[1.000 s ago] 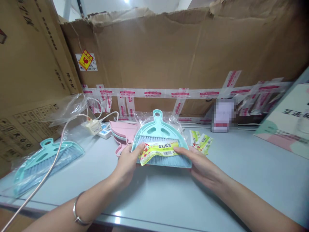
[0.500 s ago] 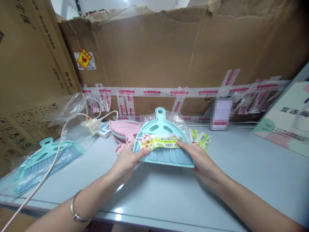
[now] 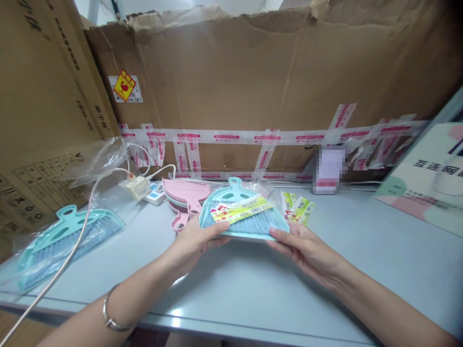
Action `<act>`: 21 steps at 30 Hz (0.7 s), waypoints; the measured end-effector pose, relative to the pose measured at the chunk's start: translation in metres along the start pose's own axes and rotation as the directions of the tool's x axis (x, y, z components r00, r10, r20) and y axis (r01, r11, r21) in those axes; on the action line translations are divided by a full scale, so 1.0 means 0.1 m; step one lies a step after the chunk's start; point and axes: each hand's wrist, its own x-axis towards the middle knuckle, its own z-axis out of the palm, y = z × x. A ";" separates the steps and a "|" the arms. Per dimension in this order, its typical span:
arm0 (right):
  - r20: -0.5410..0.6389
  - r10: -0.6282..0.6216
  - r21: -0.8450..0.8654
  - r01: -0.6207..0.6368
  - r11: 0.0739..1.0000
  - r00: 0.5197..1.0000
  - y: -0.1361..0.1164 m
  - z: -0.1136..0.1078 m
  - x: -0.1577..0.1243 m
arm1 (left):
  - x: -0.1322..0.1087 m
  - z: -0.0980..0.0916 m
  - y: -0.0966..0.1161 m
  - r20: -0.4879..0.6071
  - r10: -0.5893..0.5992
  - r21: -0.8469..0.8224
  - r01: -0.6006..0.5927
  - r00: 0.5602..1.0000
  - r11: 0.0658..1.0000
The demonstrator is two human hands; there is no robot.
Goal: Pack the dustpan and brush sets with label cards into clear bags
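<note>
Between my hands is a turquoise dustpan point(image 3: 216, 197) with a blue-bristled brush point(image 3: 255, 224) nested in it. My left hand point(image 3: 200, 236) grips its left front corner, thumb on top and fingers underneath. At the right front corner my right hand point(image 3: 302, 246) is closed on the rim, with the thumb over the edge. A yellow-green printed label point(image 3: 242, 209) lies slantwise across the brush. Whether the label is stuck down I cannot tell. Clear plastic shows behind the dustpan.
Pink dustpans point(image 3: 186, 193) are stacked at the left. Further left, a bagged turquoise dustpan set point(image 3: 68, 236) lies under a pale cable point(image 3: 81, 233). More labels point(image 3: 300, 209) lie at the right. A blurred phone point(image 3: 330, 168) leans against the cardboard box point(image 3: 224, 77).
The dustpan has tipped flatter, its handle now lower in view. The label has turned aslant. My right thumb has moved from the label to the front rim.
</note>
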 end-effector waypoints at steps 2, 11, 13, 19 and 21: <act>-0.034 0.016 0.013 -0.015 1.000 0.999 0.00 0.01 -0.01 | -0.02 -0.02 -0.03 0.068 0.006 -0.024 -0.004 0.998 1.000; -0.144 0.133 -0.058 -0.142 0.988 0.981 0.13 -0.05 -0.10 | -0.13 -0.02 -0.22 -0.204 -0.167 -0.013 0.168 0.965 0.986; -0.107 0.139 -0.035 -0.144 0.989 0.984 0.15 -0.05 -0.13 | -0.14 0.00 -0.23 -0.228 -0.201 0.013 0.209 0.953 0.978; -0.235 0.134 -0.031 -0.145 0.989 0.963 0.21 -0.06 -0.16 | -0.16 -0.07 -0.22 -0.049 -0.275 0.188 0.279 0.960 0.942; -0.284 0.137 -0.018 -0.148 0.989 0.949 0.22 -0.06 -0.17 | -0.22 -0.16 -0.18 0.033 -0.248 0.423 0.211 0.968 0.881</act>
